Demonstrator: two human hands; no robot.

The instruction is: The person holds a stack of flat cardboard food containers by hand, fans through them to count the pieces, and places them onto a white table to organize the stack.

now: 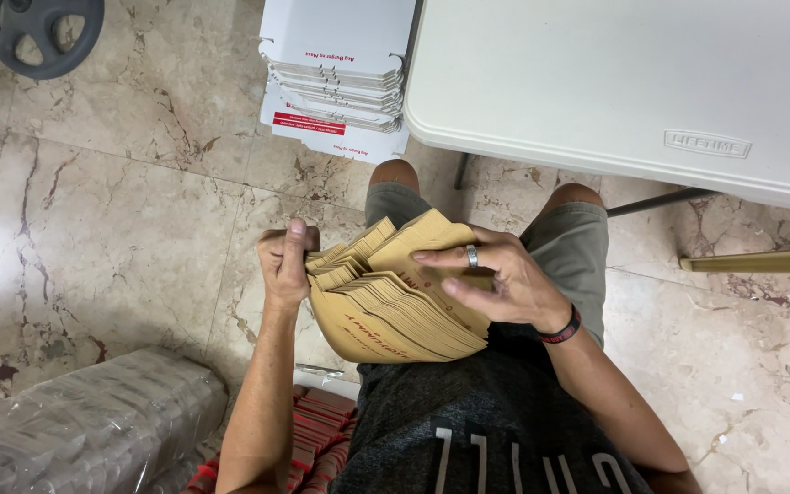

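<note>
Nearest, at the lower edge of the frame: a seated person in a dark printed shirt and grey-green shorts, knees toward the upper centre.

Item 1. Stack of flat brown paper bags [404,306], fanned at its upper edge, held over the lap at frame centre. Left hand [285,261] clamped on the stack's left edge, thumb up over the top. Right hand [505,279] spread flat across the upper sheets, fingers apart, a ring [472,257] on one finger and a dark wristband [561,327] at the wrist. No bag has been drawn fully clear of the stack; the whole bundle sits between the two hands, so the sorting looks barely begun, as a judgement.

Item 2. Clear plastic-wrapped bundle [84,425], lower left, wrapping intact.

Item 3. Red-and-white flat cartons [317,439], lower centre, partly hidden by the left forearm.

Item 4. Marble tile floor [121,229], veined beige.

Item 5. White folding table [614,82], upper right, one dark leg strut showing beneath.

Item 6. Pile of flat white cardboard boxes [336,78] with red print, upper centre, on the floor against the table edge, unfolded.

Item 7. Dark round wheel-like object [43,32], upper left corner, kind unclear.
</note>
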